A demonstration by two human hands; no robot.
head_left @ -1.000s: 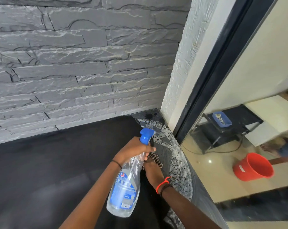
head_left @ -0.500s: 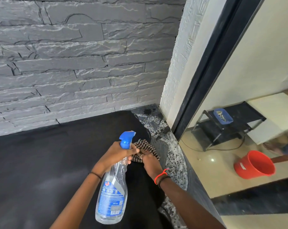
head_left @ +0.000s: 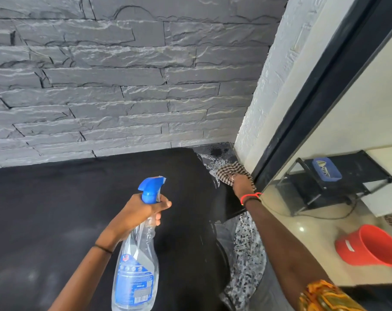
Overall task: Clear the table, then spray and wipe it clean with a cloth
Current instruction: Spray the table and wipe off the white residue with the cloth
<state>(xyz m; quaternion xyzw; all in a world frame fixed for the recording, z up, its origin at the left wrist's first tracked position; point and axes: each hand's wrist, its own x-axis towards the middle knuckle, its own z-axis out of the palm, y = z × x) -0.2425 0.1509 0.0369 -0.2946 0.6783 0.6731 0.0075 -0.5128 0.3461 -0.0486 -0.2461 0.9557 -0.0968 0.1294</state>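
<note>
Since half a second ago the right hand (head_left: 242,186) has carried the checked cloth (head_left: 232,172) away from the bottle, out to the far right corner of the table (head_left: 56,209), where it now presses the cloth on the wet, speckled stone just beside the black frame (head_left: 320,86). The left hand (head_left: 137,212) has come back toward the person and is closed around the neck of the spray bottle (head_left: 137,263), which hangs tilted over the dark table top, its blue nozzle (head_left: 151,187) up and its base near the lower edge of the view. The right hand is closed on the cloth, fingers bent over it; a ring shows on one finger.

The step in hand seems to be the wiping of the sprayed corner. To do it well, the person should keep the palm flat so the whole cloth touches the stone, and should push it fully into the angle between the grey stone wall (head_left: 123,75) and the white pillar (head_left: 269,86), where the spray marks are most dense. Then pulling strokes toward the body, each one overlapping the last, would probably leave no wet line. The bottle should stay lifted, clear of the wiped part. The dark top shows pale smears on the left, so this part likely needs the same care.
</note>
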